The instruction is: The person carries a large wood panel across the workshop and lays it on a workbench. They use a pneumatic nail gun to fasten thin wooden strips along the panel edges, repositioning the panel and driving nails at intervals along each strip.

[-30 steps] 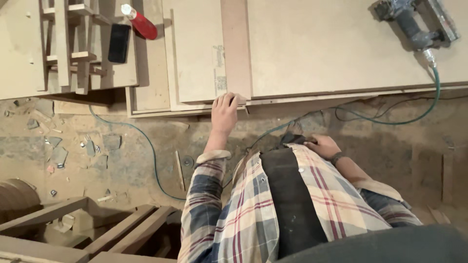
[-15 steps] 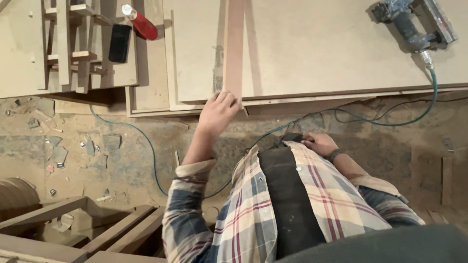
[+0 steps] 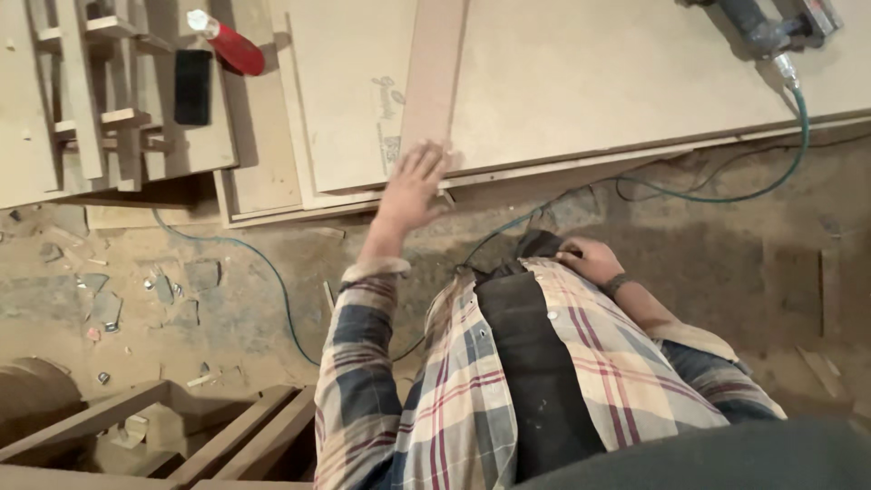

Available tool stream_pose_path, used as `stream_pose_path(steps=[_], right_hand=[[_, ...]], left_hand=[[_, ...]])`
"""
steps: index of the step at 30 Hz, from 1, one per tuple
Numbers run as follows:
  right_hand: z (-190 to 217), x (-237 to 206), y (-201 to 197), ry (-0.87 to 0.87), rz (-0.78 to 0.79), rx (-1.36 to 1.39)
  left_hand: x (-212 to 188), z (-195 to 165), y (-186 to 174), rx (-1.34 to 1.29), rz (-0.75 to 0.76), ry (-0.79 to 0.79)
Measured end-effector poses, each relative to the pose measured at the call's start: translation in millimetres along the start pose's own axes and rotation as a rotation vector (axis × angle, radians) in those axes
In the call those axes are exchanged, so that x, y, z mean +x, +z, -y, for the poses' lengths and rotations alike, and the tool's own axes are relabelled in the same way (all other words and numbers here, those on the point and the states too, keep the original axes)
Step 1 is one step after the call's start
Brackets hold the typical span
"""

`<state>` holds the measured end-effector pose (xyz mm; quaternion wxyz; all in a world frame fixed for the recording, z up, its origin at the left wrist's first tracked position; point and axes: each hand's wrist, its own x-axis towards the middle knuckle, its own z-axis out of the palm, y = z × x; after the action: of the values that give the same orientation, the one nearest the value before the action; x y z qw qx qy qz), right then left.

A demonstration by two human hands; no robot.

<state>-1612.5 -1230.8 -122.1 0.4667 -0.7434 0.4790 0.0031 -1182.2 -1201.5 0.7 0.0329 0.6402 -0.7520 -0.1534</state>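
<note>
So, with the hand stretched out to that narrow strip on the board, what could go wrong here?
1. The narrow strip lies loose on the large board; the left hand at its near end could push it askew.
2. The green hose trails across the floor near the person and might trip them.
3. The nail gun lies near the board's far corner; a tug on the hose might drag it.
</note>
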Motion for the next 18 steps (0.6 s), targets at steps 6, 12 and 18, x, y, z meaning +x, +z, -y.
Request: stream_pose_path(steps=[6, 12, 18], right_hand=[[-8, -10, -15, -0.018, -0.017, 0.015], [5, 36, -82, -0.183, -0.089, -0.201], [-5, 87, -188, -0.284, -0.359, -0.279]], left_hand=[[16, 7, -6, 0.017, 0.003, -0.152], [26, -16, 13, -0.031, -0.231, -0.318], [29, -6, 5, -0.082, -0.219, -0.3]])
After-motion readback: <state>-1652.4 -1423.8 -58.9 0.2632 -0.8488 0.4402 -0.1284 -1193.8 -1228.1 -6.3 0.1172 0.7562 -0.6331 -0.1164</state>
